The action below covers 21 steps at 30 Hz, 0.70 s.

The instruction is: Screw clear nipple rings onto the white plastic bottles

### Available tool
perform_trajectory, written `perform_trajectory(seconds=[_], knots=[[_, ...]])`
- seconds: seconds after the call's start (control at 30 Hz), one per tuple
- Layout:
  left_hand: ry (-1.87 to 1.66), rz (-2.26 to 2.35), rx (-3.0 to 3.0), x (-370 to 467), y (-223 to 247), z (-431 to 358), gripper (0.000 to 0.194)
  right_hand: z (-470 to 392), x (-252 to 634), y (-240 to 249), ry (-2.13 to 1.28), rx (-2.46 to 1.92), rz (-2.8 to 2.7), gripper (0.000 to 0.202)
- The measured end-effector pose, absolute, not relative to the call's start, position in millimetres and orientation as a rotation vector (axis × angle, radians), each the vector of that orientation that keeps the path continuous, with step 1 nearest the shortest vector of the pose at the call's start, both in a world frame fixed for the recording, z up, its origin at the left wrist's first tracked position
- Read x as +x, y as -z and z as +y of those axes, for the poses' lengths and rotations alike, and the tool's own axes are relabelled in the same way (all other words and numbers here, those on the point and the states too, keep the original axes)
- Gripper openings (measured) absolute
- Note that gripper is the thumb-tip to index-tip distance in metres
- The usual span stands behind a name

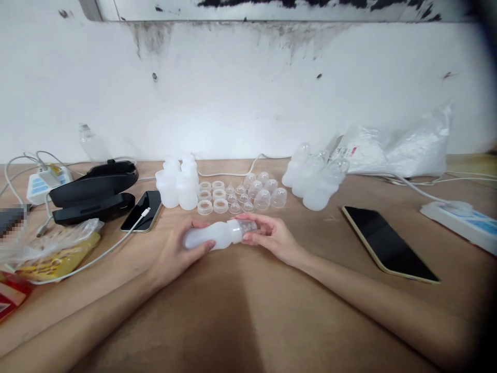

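My left hand [186, 243] is wrapped round the body of a milky white baby bottle [221, 234], which lies tilted on its side just over the table. At its right end sits a clear dome cap [245, 226], gripped between the thumb and fingers of my right hand [274, 235]. Behind my hands stand rows of white collar rings [205, 206], clear teats [234, 208] and clear dome caps [262, 200]. Open white bottle bodies [167, 189] are grouped at the left of these rows. Several capped bottles [315, 189] cluster to the right.
A phone [143, 212] with a white cable and a black case [95, 189] lie left. Snack packaging [58, 259] is at the near left. A larger phone [388, 243], a power strip [462, 220] and a filled plastic bag [404, 145] are right. A wall rises behind.
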<state>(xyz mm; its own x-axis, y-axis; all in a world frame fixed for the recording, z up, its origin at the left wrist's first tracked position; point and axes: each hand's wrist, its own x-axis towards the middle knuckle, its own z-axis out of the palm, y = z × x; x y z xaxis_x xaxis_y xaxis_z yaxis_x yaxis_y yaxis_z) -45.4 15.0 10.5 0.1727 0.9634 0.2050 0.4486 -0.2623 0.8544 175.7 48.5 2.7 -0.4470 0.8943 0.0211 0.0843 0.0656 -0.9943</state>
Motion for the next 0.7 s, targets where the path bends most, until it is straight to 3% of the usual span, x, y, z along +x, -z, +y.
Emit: perform_trajectory(seconds=[0.2, 0.37, 0.53, 0.7], knots=[[-1.048, 1.277, 1.947, -50.7, -14.8, 16.2, 0.026, 46.1, 172.5, -9.7, -1.293, -0.925, -1.761, 0.040], [-1.046, 0.969, 2.003, -56.4, -2.5, 16.9, 0.058, 41.7, 195.8, -60.3, -0.874, -0.969, -1.865, 0.032], [-1.135, 1.021, 2.007, -58.9, 6.1, 22.8, 0.041, 35.2, 254.6, -111.7, 0.240, -1.609, -1.932, 0.035], [-1.091, 1.034, 2.048, -57.9, 4.1, 24.2, 0.032, 48.2, 293.4, -109.6, 0.446, -2.330, -1.858, 0.042]])
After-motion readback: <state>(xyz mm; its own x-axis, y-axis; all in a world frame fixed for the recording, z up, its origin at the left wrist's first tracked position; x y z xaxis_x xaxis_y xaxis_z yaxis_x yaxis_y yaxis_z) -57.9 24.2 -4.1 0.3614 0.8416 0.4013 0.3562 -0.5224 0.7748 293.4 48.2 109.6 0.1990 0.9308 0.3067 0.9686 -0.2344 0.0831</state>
